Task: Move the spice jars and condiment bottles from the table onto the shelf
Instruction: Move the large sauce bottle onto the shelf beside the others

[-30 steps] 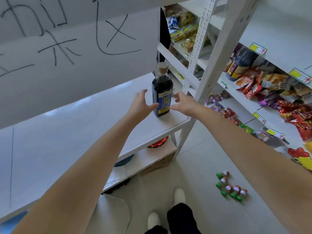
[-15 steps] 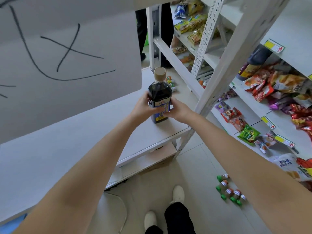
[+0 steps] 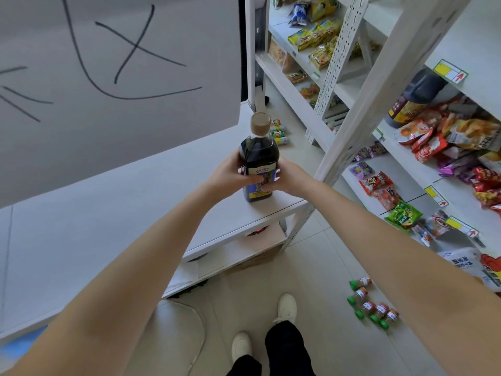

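**A:** A white table (image 3: pixel 108 213) fills the left side, and a big white board (image 3: pixel 122 63) with black strokes hangs over its back. What stands on the table?

**B:** One dark bottle (image 3: pixel 259 158) with a tan cap. It is upright near the table's front right corner, close to both edges.

**A:** And the hands?

**B:** The left hand (image 3: pixel 230 175) and the right hand (image 3: pixel 291 177) grip the bottle from either side, with fingers curled over the label.

**A:** What is to the right of the table?

**B:** The white shelf (image 3: pixel 366 118). Its slanted post rises just beside the table's corner. Snack packets (image 3: pixel 431 142) crowd its boards, beside a dark jug (image 3: pixel 412 101).

**A:** Any floor room?

**B:** A strip of pale tile runs between table and shelf. Green-capped jars (image 3: pixel 371 305) lie on it, and white shoes (image 3: pixel 284 308) stand in front of the table. More cans (image 3: pixel 278 131) show past the table's far end.
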